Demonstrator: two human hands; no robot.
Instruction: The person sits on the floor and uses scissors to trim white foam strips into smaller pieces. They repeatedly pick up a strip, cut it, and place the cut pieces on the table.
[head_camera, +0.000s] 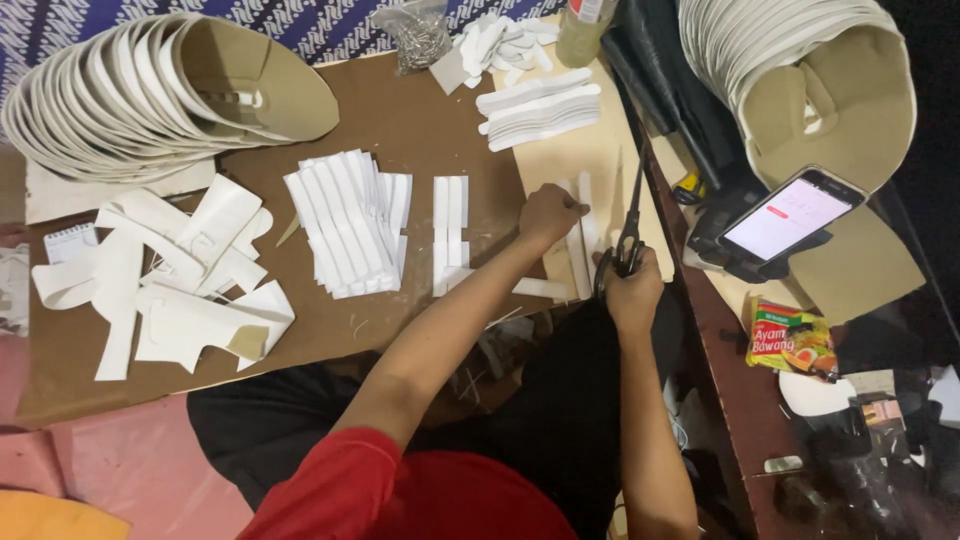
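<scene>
Right hand (634, 290): closed through the handles of black scissors (628, 240), whose blades are pointed toward 12 o'clock over the work.
Left hand (548, 213): fingers curled and pressed down on a white strip (578, 250), apparently so that it is kept flat and steady beside the blades.
Tan sheet (570, 150): spread under both hands as a cutting surface.
Cut strips (350, 220): laid in neat rows at 9 o'clock of the hands on the brown tabletop (420, 120).
Stacked visor shapes (150, 90): fanned at 10 o'clock.
Phone (792, 215): propped at 3 o'clock, its screen lit.
</scene>
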